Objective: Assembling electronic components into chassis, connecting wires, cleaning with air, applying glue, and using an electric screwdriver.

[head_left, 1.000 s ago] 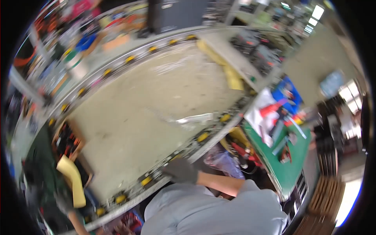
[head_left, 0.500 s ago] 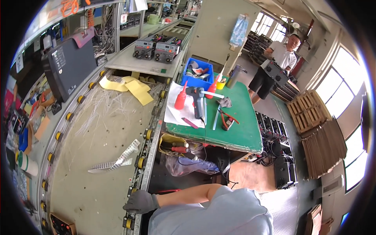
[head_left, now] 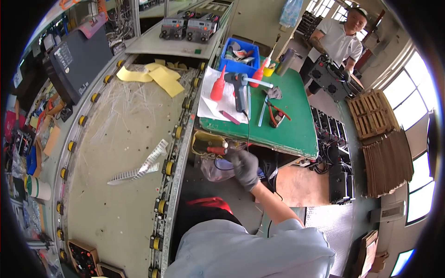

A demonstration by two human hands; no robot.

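Observation:
My right hand (head_left: 244, 167), in a dark grey glove, reaches to the tray under the green table's near edge. Its fingers point forward, loosely apart, close to a red-handled screwdriver (head_left: 217, 150); no held thing shows in them. The screwdriver lies at a yellowish open tray (head_left: 202, 140) with other small items. Below hangs a clear plastic bag (head_left: 214, 170), partly behind the hand. My left hand is out of view. On the table above are a glue gun (head_left: 239, 92), red-capped squeeze bottles (head_left: 218, 87) and red-handled pliers (head_left: 278, 116).
To the left runs a roller-edged conveyor (head_left: 116, 204) bearing silvery strips (head_left: 148, 163) and yellow paper (head_left: 164, 81). A blue bin (head_left: 239, 56) stands at the back of the green table (head_left: 282, 134). Beyond it, a person (head_left: 340, 41) carries a black unit with fans (head_left: 330, 78). A cable dangles by my hand.
My right hand has left the conveyor's edge and moved right and forward to the tray under the table. The person at the back has come closer with the black unit.

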